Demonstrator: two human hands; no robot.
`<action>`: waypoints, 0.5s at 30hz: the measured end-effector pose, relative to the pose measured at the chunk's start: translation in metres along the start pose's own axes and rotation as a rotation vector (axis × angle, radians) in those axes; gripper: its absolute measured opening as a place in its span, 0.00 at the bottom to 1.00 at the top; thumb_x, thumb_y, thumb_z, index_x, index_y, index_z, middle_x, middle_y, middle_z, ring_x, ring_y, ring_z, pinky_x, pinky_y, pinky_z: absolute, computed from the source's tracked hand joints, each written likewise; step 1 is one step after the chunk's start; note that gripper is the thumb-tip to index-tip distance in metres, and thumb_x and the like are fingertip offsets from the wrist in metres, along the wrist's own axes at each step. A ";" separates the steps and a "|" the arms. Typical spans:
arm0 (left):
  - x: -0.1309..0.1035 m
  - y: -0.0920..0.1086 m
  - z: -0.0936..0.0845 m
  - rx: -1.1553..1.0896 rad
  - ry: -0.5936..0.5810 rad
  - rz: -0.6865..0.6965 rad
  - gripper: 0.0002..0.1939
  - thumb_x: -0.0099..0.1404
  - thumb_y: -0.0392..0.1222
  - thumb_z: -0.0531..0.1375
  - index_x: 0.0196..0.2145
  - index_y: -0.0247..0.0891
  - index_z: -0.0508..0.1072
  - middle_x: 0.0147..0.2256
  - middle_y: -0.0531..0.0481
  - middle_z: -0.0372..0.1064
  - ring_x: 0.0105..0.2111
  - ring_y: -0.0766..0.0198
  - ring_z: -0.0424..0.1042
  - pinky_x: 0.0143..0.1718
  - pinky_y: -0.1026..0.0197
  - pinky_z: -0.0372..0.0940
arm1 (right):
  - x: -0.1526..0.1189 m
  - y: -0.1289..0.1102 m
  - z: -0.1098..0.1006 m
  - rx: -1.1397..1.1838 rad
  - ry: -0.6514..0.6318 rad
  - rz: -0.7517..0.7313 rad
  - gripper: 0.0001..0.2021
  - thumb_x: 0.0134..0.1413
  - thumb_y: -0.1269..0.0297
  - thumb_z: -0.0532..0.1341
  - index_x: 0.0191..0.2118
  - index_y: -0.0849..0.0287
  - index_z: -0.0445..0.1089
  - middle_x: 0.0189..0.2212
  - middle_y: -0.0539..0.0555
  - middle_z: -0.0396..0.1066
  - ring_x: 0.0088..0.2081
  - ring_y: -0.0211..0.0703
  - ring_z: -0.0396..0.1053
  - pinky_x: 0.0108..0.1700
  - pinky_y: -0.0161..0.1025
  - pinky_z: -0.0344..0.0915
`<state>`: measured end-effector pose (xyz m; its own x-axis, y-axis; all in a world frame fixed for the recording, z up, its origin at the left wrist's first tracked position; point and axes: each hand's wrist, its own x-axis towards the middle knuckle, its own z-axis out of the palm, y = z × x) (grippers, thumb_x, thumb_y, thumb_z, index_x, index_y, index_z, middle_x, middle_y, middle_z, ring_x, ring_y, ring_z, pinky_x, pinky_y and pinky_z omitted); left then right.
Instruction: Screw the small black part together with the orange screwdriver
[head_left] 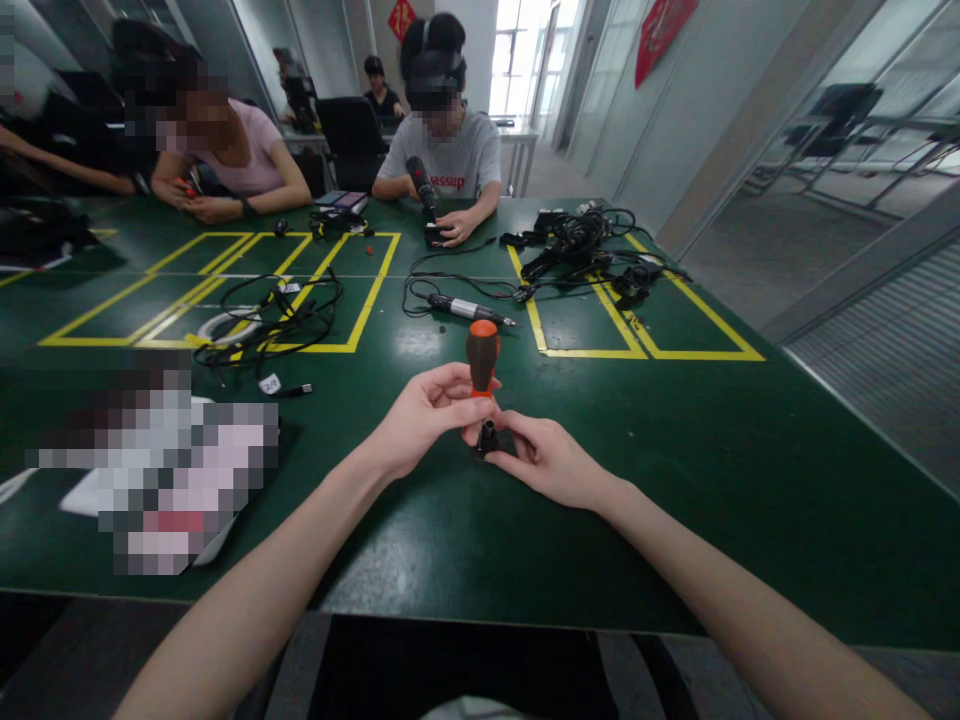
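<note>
An orange and dark-grey screwdriver (482,358) stands upright, handle on top, over the green table. My left hand (424,420) is closed around its lower orange part with thumb and fingers. Just below and to the right is a small black part (486,440) on the tabletop. My right hand (551,460) pinches this part from the right side, its thumb and forefinger close to the left fingers. The screwdriver's tip is hidden by my fingers and the part.
Ahead lies a silver and black electric screwdriver (469,309) with its cord. Cables (285,315) are heaped at the left, more black cables (585,245) at the back right. A pixelated pink item (202,490) lies near left. Across the table a person (450,150) holds a black power tool (421,185).
</note>
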<state>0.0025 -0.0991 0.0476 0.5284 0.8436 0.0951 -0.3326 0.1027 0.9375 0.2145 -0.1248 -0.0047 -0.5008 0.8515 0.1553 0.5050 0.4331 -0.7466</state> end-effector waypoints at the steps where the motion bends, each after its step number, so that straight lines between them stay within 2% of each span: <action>1: 0.000 -0.001 -0.001 -0.006 0.000 0.002 0.21 0.56 0.47 0.77 0.39 0.35 0.74 0.31 0.52 0.77 0.20 0.74 0.68 0.25 0.67 0.63 | 0.000 -0.001 0.000 -0.005 0.000 0.006 0.09 0.64 0.61 0.66 0.47 0.57 0.72 0.23 0.43 0.63 0.23 0.36 0.59 0.30 0.36 0.54; 4: -0.001 -0.001 -0.003 -0.037 -0.030 0.009 0.22 0.57 0.50 0.76 0.39 0.36 0.71 0.30 0.52 0.78 0.20 0.70 0.71 0.25 0.66 0.65 | -0.001 -0.002 -0.001 -0.002 -0.012 0.012 0.11 0.64 0.62 0.66 0.49 0.58 0.72 0.24 0.43 0.64 0.23 0.36 0.60 0.30 0.35 0.55; 7: -0.002 0.001 -0.002 -0.078 -0.077 -0.011 0.22 0.61 0.56 0.72 0.41 0.36 0.74 0.29 0.50 0.77 0.22 0.66 0.74 0.27 0.64 0.66 | -0.001 0.000 -0.001 0.005 -0.005 -0.005 0.09 0.64 0.61 0.65 0.48 0.57 0.73 0.23 0.43 0.63 0.23 0.35 0.59 0.29 0.35 0.54; 11: -0.002 0.003 0.000 -0.085 -0.084 -0.040 0.24 0.66 0.59 0.66 0.44 0.32 0.80 0.31 0.47 0.77 0.22 0.69 0.69 0.28 0.63 0.65 | 0.000 0.002 0.000 0.023 -0.004 -0.002 0.10 0.63 0.62 0.65 0.49 0.58 0.73 0.23 0.43 0.62 0.22 0.35 0.58 0.29 0.35 0.54; 15: -0.001 0.002 0.001 -0.058 -0.045 -0.057 0.23 0.64 0.59 0.69 0.41 0.32 0.82 0.30 0.48 0.76 0.22 0.70 0.67 0.29 0.64 0.63 | 0.000 0.002 -0.001 0.030 -0.018 0.007 0.12 0.64 0.61 0.65 0.49 0.59 0.73 0.23 0.42 0.62 0.22 0.35 0.58 0.29 0.35 0.54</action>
<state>0.0018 -0.1006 0.0492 0.5822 0.8109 0.0585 -0.3448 0.1811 0.9210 0.2164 -0.1240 -0.0057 -0.5097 0.8491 0.1387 0.4876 0.4179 -0.7665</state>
